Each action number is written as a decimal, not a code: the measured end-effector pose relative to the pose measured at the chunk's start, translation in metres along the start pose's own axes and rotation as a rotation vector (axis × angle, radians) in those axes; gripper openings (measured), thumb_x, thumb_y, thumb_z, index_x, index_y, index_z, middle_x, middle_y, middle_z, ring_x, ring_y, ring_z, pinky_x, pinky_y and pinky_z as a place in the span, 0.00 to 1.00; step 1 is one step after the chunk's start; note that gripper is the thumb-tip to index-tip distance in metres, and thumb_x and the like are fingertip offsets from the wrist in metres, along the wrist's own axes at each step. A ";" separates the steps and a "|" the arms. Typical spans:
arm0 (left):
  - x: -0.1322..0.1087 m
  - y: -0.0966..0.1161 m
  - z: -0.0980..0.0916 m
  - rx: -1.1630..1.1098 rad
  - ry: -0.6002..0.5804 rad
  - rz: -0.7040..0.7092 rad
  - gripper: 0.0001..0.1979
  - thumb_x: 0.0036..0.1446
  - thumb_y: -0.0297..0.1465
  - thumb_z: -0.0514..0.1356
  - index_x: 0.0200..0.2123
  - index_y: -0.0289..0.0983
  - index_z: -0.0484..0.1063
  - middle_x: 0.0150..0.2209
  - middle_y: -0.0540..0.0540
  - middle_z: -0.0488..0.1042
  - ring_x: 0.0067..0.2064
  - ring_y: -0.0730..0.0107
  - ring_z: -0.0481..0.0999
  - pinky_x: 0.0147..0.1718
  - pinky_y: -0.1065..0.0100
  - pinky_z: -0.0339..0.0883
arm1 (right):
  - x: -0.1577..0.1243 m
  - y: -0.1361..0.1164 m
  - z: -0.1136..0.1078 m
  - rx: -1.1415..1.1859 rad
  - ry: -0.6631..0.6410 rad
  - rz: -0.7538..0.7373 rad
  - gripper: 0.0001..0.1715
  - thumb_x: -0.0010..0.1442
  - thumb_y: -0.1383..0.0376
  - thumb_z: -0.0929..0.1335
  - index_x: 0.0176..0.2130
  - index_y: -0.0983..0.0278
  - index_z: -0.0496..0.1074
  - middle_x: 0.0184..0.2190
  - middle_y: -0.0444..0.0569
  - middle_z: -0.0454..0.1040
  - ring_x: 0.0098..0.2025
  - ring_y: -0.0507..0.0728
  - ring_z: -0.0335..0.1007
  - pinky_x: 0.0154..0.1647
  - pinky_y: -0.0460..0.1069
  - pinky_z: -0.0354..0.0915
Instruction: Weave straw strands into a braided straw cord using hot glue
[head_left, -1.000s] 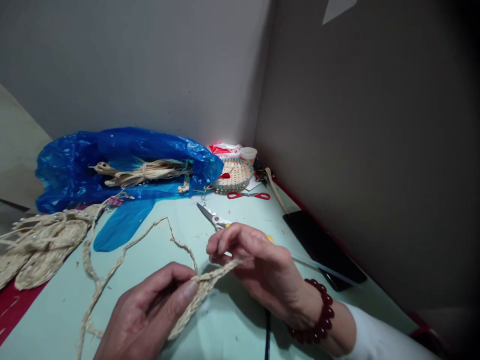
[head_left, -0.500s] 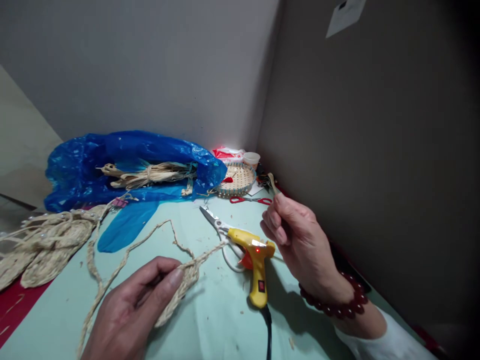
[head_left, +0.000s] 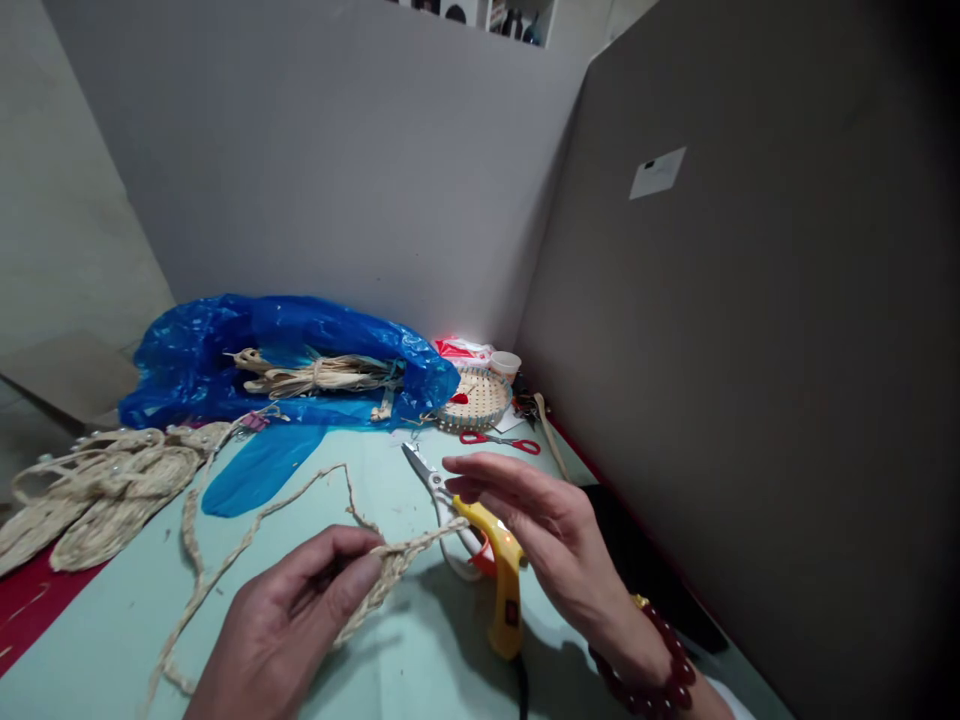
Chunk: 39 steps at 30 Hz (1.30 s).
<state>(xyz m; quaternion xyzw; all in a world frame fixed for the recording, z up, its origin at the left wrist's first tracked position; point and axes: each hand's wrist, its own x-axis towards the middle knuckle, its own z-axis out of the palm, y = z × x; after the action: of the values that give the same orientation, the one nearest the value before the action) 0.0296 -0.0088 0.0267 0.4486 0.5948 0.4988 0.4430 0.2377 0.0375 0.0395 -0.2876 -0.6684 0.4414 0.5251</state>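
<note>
My left hand [head_left: 289, 625] is closed in a pinch on a coiled straw braid [head_left: 382, 575] at the lower middle; the braid's loose tail [head_left: 247, 530] trails left across the pale green table [head_left: 420, 660]. My right hand [head_left: 544, 535] hovers with fingers stretched out just above a yellow glue gun [head_left: 504, 580] that lies on the table. It holds nothing. A red bead bracelet [head_left: 660, 680] sits on that wrist. Silver scissors [head_left: 427, 475] lie just behind the glue gun.
A blue plastic bag [head_left: 292, 355] with straw bundles lies at the back. Woven straw pieces [head_left: 97, 490] sit at the left. A small round basket [head_left: 476, 398], red scissors [head_left: 499, 440] and a white cup [head_left: 505, 365] fill the corner. Grey partition walls close in behind and to the right.
My right hand let go of the braid, reached toward the right wall, then came back over the glue gun. The view tilted up. My left hand kept its pinch.
</note>
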 end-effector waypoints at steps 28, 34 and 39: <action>0.002 0.006 -0.001 0.076 -0.232 -0.017 0.10 0.50 0.43 0.66 0.29 0.43 0.76 0.25 0.54 0.72 0.31 0.69 0.71 0.31 0.72 0.64 | -0.013 -0.014 0.017 -0.204 -0.338 0.116 0.03 0.60 0.70 0.74 0.36 0.64 0.78 0.33 0.39 0.78 0.37 0.48 0.72 0.44 0.41 0.62; 0.002 0.009 0.002 0.119 -0.158 0.041 0.08 0.51 0.41 0.65 0.28 0.44 0.76 0.25 0.55 0.74 0.30 0.70 0.73 0.31 0.73 0.65 | -0.016 -0.008 0.021 -0.311 -0.312 0.019 0.12 0.55 0.73 0.75 0.40 0.63 0.76 0.36 0.41 0.79 0.40 0.50 0.73 0.45 0.43 0.63; -0.001 0.003 -0.015 0.229 0.174 0.178 0.08 0.51 0.43 0.66 0.33 0.49 0.78 0.37 0.55 0.81 0.42 0.64 0.76 0.41 0.74 0.67 | -0.018 -0.002 0.025 -0.346 -0.211 -0.061 0.08 0.57 0.71 0.73 0.38 0.62 0.75 0.34 0.42 0.79 0.36 0.51 0.72 0.42 0.44 0.64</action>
<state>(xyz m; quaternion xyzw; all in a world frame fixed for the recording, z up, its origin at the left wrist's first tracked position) 0.0154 -0.0128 0.0319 0.5025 0.6416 0.5018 0.2898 0.2190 0.0144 0.0316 -0.3051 -0.7939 0.3317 0.4081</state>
